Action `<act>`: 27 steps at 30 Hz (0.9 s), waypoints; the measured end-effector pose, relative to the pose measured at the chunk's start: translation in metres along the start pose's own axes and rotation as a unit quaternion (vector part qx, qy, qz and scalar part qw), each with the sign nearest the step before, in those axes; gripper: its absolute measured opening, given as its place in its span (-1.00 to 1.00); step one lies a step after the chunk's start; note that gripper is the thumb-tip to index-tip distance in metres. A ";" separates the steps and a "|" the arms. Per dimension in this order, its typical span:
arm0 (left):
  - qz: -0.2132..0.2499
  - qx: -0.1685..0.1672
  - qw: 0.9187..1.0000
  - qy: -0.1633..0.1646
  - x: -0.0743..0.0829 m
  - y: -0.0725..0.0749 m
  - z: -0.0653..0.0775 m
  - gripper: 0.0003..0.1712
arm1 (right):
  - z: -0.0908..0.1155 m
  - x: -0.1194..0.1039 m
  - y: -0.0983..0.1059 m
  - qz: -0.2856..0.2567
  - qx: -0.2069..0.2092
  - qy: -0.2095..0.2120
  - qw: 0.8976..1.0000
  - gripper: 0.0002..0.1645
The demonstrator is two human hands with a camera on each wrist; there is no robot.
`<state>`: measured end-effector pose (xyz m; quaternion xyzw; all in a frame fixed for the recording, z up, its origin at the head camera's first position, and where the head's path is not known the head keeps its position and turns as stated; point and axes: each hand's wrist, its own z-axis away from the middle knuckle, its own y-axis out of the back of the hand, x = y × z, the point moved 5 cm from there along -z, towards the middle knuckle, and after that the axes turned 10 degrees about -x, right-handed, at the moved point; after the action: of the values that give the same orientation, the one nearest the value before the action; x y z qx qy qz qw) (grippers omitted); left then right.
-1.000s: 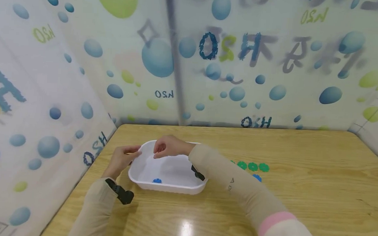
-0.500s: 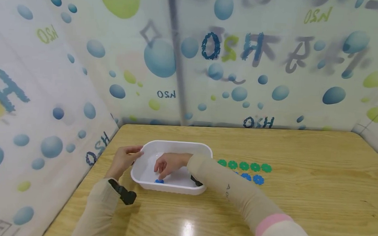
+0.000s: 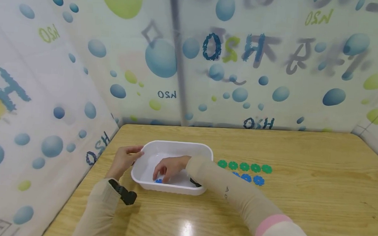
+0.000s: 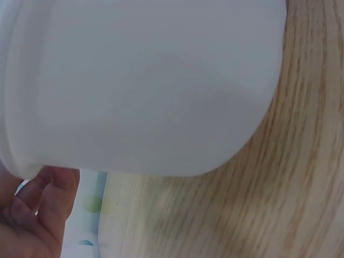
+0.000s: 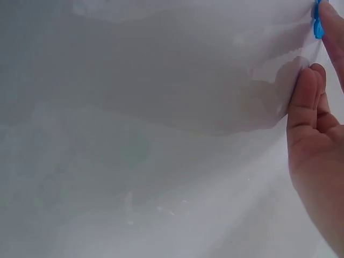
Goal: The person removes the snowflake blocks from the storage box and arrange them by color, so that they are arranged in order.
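Observation:
A white plastic tray (image 3: 179,189) stands on the table, its outer wall (image 4: 150,91) filling much of the left wrist view. My left hand (image 3: 122,161) grips the tray's left rim, with fingers curled beneath the lip. Inside the tray is my right hand (image 3: 172,166), fingers pointing down at a small blue notched disc (image 3: 158,181) on the floor near the front wall. In the right wrist view one fairly straight finger (image 5: 334,32) touches the blue disc (image 5: 317,24), while other fingers bend near the tray floor. The disc is partly hidden by the fingers.
Right of the tray, several green notched discs (image 3: 244,167) lie in a row on the wooden table (image 3: 299,209). A row of blue discs (image 3: 258,180) lies in front of them, partly covered by the right sleeve (image 3: 236,191). Printed curtains (image 3: 275,65) border the table behind and at left.
My right hand has come down from above the tray to its floor, at the blue disc. The left hand keeps its grip on the rim. The head view has shifted slightly.

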<state>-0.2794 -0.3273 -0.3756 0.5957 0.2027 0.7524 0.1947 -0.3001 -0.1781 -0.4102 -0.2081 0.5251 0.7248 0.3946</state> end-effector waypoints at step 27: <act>0.000 -0.003 1.000 0.009 0.000 0.001 0.000 -0.56 | 0.016 0.017 0.021 -0.014 0.122 -0.139 0.983 -0.72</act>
<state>-0.2793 -0.3276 -0.3748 0.5885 0.2020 0.7583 0.1944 -0.3245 -0.1599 -0.4039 -0.0625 0.5466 0.6716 0.4962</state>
